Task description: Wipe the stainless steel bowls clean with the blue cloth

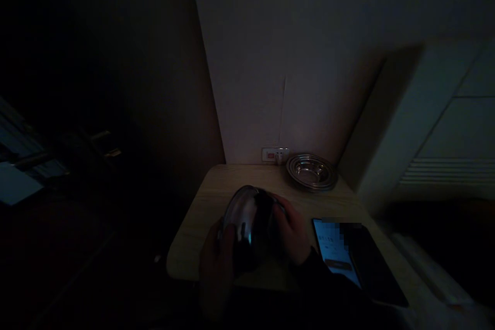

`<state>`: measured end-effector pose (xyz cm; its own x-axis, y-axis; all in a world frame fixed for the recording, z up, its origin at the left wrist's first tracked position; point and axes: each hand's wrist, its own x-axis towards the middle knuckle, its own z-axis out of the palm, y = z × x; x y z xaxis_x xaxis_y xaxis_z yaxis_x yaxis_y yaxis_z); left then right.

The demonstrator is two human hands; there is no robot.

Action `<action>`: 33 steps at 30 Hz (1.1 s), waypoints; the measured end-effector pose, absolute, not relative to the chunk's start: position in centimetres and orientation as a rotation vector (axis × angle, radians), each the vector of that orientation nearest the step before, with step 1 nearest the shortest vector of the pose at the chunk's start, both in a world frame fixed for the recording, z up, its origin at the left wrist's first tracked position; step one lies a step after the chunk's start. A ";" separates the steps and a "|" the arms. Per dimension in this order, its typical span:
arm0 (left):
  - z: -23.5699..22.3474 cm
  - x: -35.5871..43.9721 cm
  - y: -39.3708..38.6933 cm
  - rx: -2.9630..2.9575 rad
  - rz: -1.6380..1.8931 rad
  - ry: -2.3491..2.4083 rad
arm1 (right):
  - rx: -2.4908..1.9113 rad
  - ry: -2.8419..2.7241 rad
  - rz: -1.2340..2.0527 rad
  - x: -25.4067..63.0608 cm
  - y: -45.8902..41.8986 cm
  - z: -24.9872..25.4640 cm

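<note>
From afar I see the bowl (243, 221) tilted over the surface (216, 180), with my left hand (217, 258) and right hand (293, 229) half closed on its opposite sides, and I should keep both grips even, because smooth metal could slip towards the phone (332, 247).

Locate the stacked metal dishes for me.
In the head view, the stacked metal dishes sit at the far right of the table, just right of the wall socket and beyond the lit phone.

The table (191, 240) has room leftward; bowls (311, 172) and phone (335, 250) block right.
</note>
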<state>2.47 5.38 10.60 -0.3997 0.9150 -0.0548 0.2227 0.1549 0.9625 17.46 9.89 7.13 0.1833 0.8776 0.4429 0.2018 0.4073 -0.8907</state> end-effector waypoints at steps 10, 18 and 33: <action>10.2 3.2 5.2 1.110 1.320 1.683 | -1.022 -1.668 0.302 16.9 6.9 6.8; 9.9 4.1 4.9 1.168 1.325 1.647 | -0.973 -1.825 0.111 18.0 8.1 8.6; 9.3 4.6 4.5 1.147 1.274 1.651 | -0.835 -1.990 0.136 19.3 6.9 8.7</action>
